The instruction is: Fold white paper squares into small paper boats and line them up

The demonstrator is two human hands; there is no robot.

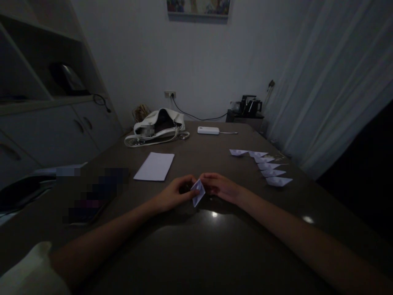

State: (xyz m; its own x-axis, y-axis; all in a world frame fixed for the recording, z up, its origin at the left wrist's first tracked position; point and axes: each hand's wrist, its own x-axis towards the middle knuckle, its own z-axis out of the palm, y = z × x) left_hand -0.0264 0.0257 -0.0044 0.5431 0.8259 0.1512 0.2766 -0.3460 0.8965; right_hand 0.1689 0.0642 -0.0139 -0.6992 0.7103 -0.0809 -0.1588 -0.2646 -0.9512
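Note:
A small folded paper boat (199, 194) is held upright on its end between my two hands, just above the dark table. My left hand (175, 192) pinches it, with the thumb pressed on its near face. From the right, my right hand (219, 186) has its curled fingers against the paper's upper edge; some of its fingertips are hidden behind the paper. Several finished white paper boats (278, 181) stand in a line on the right of the table. A stack of white paper (155, 166) lies to the left, beyond my left hand.
A white handbag (162, 123) and a white power bank (208, 130) with a short cable lie toward the far edge. At left is a blurred dark flat object (96, 196). A kettle (253, 106) stands on a low stand behind the table, near the curtain (331, 73).

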